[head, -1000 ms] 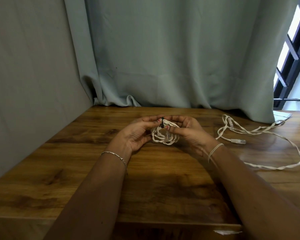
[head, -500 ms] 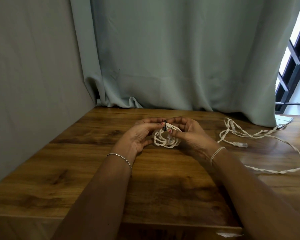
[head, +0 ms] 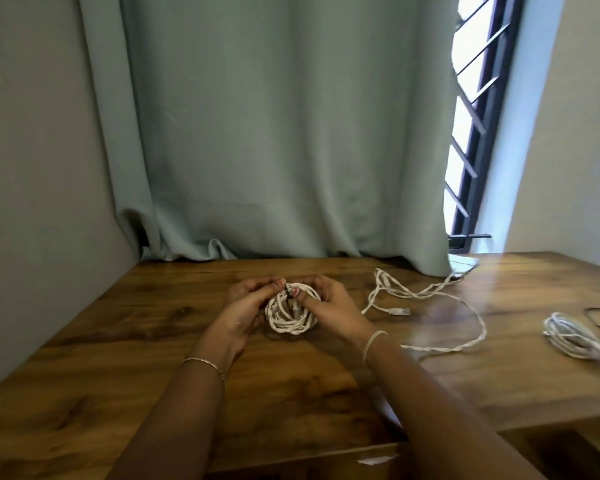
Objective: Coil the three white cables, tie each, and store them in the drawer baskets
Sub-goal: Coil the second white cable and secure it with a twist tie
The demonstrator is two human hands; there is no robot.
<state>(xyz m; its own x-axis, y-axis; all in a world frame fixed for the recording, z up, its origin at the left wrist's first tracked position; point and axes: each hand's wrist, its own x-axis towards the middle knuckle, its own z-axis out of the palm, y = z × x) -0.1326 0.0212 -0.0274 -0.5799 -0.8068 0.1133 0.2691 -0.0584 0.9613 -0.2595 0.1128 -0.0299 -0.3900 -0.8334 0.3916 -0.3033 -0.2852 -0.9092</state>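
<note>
Your left hand point(head: 245, 304) and right hand point(head: 331, 303) are still curled round the coil point(head: 291, 315), one on each side. The fingertips of both meet at the small dark tie point(head: 288, 293) on its top edge, pinching there. The grip looks about the same as half a second ago. What changed is mostly your head: it lifted and swung right, so more of the table point(head: 153, 341) shows. The coil sits low between your palms, touching or just above the wood; can't tell which. The tie looks looped on, but whether it's cinched is too small to see, so I'd judge this cable as mid-tying, not done. To the right the loose cable point(head: 420, 295) lies sprawled and uncoiled, its plug point(head: 399, 311) near your right wrist. Newly in view, well apart at the far right, is another white bundle point(head: 574, 339), already wound; no tie is visible on it from here. So roughly one wound, one in hand, one untouched, and no drawer baskets seen. The curtain point(head: 274, 133) and window point(head: 471, 116) are behind.
</note>
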